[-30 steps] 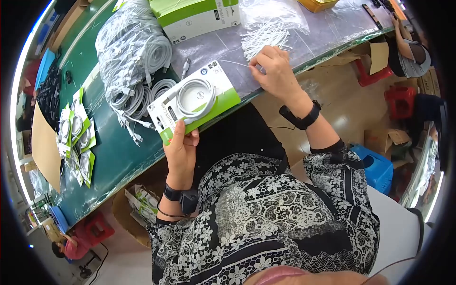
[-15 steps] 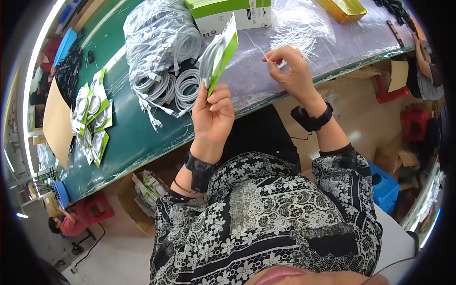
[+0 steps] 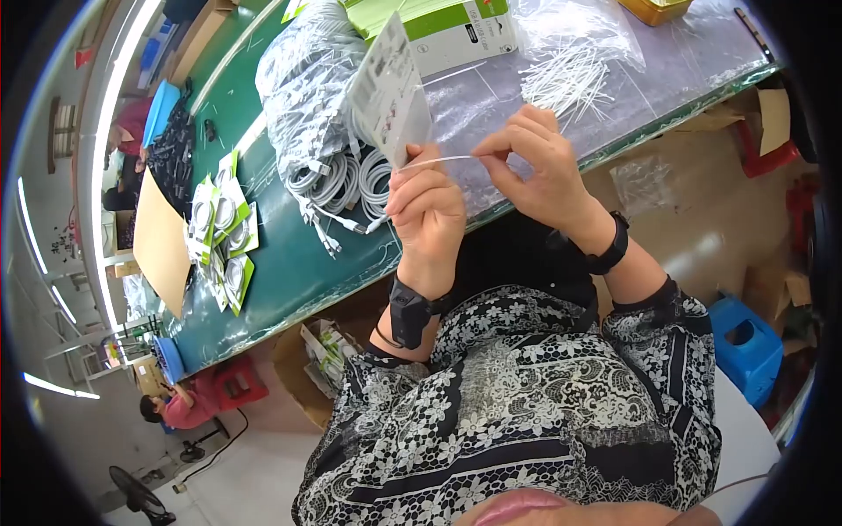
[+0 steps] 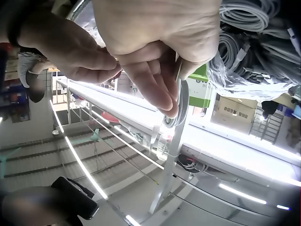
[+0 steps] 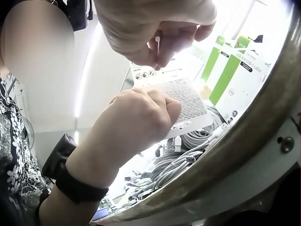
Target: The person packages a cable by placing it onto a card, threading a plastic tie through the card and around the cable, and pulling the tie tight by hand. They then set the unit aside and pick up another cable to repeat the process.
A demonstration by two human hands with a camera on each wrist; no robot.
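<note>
The left hand [image 3: 427,210] pinches the lower edge of a cable card [image 3: 390,92], whose printed white back faces the head camera. In the left wrist view the coiled grey cable [image 4: 184,101] shows beyond the left fingers. The right hand [image 3: 544,171] holds a thin white tie [image 3: 452,159] between thumb and fingertips, just right of the left hand. The tie's far end reaches the left fingers; whether it passes through the card cannot be told. In the right wrist view the tie's small head [image 5: 158,39] stands out of the right hand's pinch.
Bagged grey cables [image 3: 307,79] lie behind the left hand, with a box of cards [image 3: 465,39] beside them. Loose white ties [image 3: 566,83] spread behind the right hand. Finished-looking cable cards [image 3: 230,215] and a brown board [image 3: 161,237] lie at the left.
The card has turned from its cable side to its printed back. The right hand has brought the tie leftward against the left fingers, and the head view has shifted.
</note>
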